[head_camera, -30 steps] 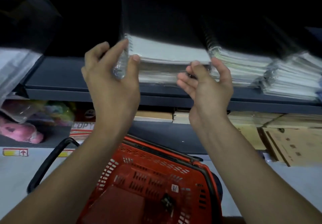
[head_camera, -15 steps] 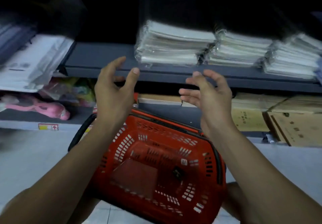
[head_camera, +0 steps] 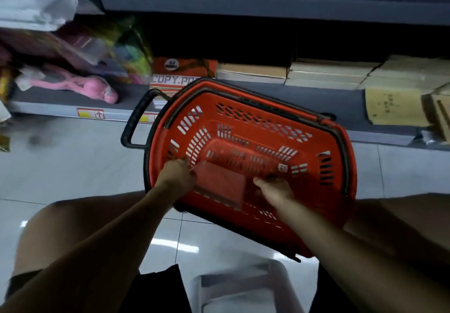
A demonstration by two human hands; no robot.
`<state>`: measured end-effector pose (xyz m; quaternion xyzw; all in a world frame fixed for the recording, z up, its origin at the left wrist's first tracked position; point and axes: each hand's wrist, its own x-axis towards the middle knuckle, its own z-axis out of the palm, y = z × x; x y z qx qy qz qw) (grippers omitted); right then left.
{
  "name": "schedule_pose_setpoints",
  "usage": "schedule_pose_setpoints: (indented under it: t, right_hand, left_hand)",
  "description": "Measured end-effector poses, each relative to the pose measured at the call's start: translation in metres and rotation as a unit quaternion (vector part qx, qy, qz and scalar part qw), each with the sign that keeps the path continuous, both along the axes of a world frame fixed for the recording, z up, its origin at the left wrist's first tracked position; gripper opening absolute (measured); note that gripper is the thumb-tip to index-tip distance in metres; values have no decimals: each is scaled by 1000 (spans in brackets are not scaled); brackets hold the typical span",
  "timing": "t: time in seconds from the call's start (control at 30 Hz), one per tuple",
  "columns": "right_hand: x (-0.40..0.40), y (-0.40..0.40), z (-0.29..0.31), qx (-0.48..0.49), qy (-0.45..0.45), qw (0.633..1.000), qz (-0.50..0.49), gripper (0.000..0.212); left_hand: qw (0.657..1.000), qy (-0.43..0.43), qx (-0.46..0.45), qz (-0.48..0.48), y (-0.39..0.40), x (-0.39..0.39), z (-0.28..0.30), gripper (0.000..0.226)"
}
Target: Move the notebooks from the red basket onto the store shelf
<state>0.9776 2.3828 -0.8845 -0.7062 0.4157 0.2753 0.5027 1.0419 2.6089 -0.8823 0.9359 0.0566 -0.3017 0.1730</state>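
At frame centre, the red basket [head_camera: 255, 127] sits tilted, its black-edged rim clear. Inside it, the left hand [head_camera: 176, 173] and right hand [head_camera: 275, 188] grip opposite edges of a red-covered notebook [head_camera: 220, 184].

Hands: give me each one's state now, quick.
Left hand: gripping the red notebook in the basket.
Right hand: gripping the same notebook.

Both forearms stretched forward and down, bare, converging a little; left hand [head_camera: 176, 171] lowered with knuckles up, fingers curled under and hidden from view. Right hand [head_camera: 275, 188] set just beside it, thumb pointing left, fingers bent downward; grip of either not discernible.
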Motion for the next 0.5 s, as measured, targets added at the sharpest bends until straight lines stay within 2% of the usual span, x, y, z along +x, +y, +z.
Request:
schedule_pose_setpoints:
  t: [0.07, 0.13, 0.2, 0.27, 0.33, 0.4, 0.5]
  right_hand:
    - [-8, 11, -20, -50, 21, 994, 93, 44]
    - [-9, 23, -21, -47, 23, 984, 168, 43]
    - [-8, 32, -26, -24, 36, 984, 176, 43]
    - [-6, 39, -29, -3, 52, 990, 134, 42]
    - [-2, 45, -36, 20, 54, 998, 38, 38]
    - [-1, 47, -44, 28, 53, 997, -49, 38]
    - [-4, 44, -46, 2, 44, 996, -82, 27]
  left_hand:
    - [998, 39, 39, -34, -2, 2, -13, 42]
    - [993, 81, 68, -60, -8, 5, -23, 50]
    - [987, 112, 89, -77, -12, 10, -34, 56]
    - [983, 124, 97, -91, -13, 13, -45, 56]
    - [986, 104, 95, -91, -13, 15, -49, 47]
    - [995, 68, 59, -39, -11, 16, -52, 36]
    - [998, 33, 19, 47, -9, 22, -53, 32]
